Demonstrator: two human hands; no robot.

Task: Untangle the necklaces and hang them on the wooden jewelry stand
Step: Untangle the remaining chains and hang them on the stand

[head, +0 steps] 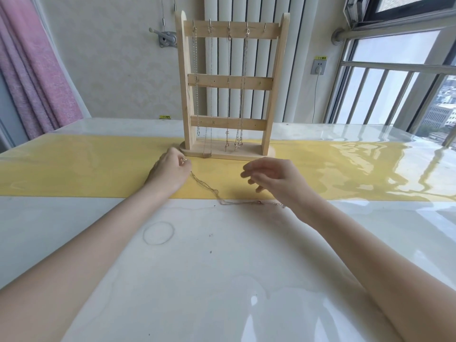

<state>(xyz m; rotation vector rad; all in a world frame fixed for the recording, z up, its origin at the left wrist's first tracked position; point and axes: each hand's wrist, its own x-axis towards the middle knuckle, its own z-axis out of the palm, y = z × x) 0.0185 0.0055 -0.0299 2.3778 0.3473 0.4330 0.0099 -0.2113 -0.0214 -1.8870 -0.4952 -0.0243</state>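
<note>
A wooden jewelry stand (228, 82) rises at the far middle of the table, with several thin necklaces (228, 95) hanging from hooks on its top bar. One thin chain necklace (217, 193) trails across the table in front of the stand. My left hand (170, 172) pinches one end of it, near the clasp, close to the stand's left foot. From there the chain runs right and toward me, passing under my right wrist. My right hand (274, 180) hovers above the chain with fingers loosely spread, holding nothing.
The table (197, 280) is glossy white with a yellow runner (74, 174) across it under the stand. A white radiator (251, 58) stands behind the stand. A pink curtain (32, 70) hangs at the left; window bars (385, 95) are at the right.
</note>
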